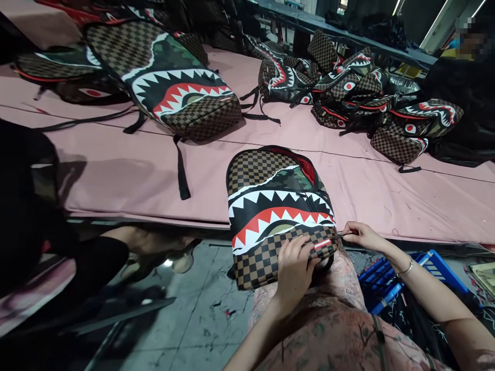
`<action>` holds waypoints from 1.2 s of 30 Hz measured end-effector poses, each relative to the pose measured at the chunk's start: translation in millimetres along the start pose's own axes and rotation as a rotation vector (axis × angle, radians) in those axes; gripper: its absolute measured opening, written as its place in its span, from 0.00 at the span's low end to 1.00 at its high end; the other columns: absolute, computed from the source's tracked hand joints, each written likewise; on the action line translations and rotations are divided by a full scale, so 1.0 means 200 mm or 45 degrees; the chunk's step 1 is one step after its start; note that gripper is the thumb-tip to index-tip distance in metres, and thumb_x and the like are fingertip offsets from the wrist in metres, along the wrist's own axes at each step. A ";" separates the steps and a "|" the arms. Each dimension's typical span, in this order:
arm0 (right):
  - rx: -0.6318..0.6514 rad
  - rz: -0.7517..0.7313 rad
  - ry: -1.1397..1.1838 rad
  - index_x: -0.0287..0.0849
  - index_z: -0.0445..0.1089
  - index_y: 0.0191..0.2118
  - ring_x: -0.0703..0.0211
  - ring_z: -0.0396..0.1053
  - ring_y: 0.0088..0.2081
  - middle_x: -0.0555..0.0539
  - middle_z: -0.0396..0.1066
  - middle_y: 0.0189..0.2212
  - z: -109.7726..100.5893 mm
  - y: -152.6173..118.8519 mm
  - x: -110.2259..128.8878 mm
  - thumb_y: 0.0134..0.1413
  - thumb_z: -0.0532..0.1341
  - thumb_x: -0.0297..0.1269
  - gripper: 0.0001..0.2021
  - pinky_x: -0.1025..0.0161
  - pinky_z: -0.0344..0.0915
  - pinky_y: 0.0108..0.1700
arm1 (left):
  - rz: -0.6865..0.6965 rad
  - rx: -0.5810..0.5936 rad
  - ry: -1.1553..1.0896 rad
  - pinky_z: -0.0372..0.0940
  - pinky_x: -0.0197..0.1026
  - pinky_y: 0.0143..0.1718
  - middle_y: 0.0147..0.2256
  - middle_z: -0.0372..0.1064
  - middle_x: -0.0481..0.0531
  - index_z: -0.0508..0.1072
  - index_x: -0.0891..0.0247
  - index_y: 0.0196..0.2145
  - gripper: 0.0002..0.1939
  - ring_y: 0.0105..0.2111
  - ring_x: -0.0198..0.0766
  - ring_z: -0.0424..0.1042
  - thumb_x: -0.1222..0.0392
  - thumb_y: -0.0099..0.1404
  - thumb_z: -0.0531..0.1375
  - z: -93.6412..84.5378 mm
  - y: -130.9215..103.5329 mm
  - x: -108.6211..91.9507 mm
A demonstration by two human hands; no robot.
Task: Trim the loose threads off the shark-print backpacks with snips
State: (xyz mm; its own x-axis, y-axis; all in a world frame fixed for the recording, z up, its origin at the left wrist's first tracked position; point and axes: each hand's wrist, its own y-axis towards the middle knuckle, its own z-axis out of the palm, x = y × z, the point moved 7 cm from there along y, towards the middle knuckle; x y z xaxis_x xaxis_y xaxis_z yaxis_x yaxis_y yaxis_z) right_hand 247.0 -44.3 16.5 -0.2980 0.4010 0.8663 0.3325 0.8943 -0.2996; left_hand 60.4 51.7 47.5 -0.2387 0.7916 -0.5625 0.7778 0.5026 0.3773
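Note:
A checkered backpack (282,221) with a printed shark mouth leans over the table's front edge onto my lap, its top partly unzipped on a red lining. My left hand (296,263) lies on its lower front beside a small red label (322,244), fingers spread and pressing on the checkered panel. At the bag's lower right edge, my right hand (361,236) is closed round a small dark tool (345,233), whose tip reaches the bag near the label. The tool looks like small snips, though its handles are mostly hidden.
A larger backpack (181,87) lies behind on the pink-covered table (216,165), straps trailing. More backpacks (348,93) are piled at back right. A person (34,216) sits at left, another at far right. A blue crate (441,268) stands on the floor at right.

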 end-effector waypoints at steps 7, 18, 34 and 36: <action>0.068 -0.018 -0.026 0.39 0.67 0.29 0.63 0.65 0.31 0.51 0.68 0.27 0.02 0.07 0.02 0.45 0.62 0.43 0.11 0.63 0.61 0.36 | 0.046 -0.094 -0.123 0.56 0.52 0.50 0.36 0.72 0.50 0.67 0.59 0.30 0.05 0.41 0.40 0.69 0.66 0.60 0.53 -0.02 -0.03 -0.02; 0.166 0.046 0.054 0.38 0.65 0.28 0.66 0.62 0.27 0.53 0.64 0.24 0.00 0.04 0.07 0.44 0.62 0.43 0.12 0.66 0.59 0.32 | 0.006 -0.174 -0.381 0.62 0.41 0.37 0.29 0.69 0.50 0.65 0.60 0.29 0.05 0.32 0.36 0.67 0.67 0.60 0.52 -0.08 -0.07 0.03; 0.173 -0.097 -0.228 0.39 0.68 0.30 0.62 0.65 0.32 0.50 0.68 0.28 0.14 0.13 0.10 0.47 0.61 0.38 0.07 0.66 0.60 0.35 | -0.005 -0.232 -0.489 0.61 0.41 0.38 0.30 0.67 0.51 0.65 0.61 0.32 0.06 0.35 0.37 0.66 0.70 0.59 0.53 -0.11 -0.10 0.03; 0.182 -0.108 -0.263 0.40 0.68 0.30 0.62 0.65 0.31 0.50 0.68 0.28 0.15 0.14 0.12 0.47 0.61 0.38 0.07 0.66 0.60 0.35 | -0.010 -0.235 -0.495 0.61 0.41 0.38 0.31 0.67 0.51 0.65 0.61 0.32 0.06 0.35 0.37 0.65 0.70 0.59 0.54 -0.12 -0.11 0.03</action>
State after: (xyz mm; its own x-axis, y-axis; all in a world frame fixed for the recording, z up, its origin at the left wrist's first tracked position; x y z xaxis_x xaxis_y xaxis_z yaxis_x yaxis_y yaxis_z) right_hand 222.6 -3.7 16.2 -0.5006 0.3421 0.7952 0.1731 0.9396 -0.2952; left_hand 28.4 54.2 52.5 0.0200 0.6154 -0.7880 0.6513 0.5899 0.4772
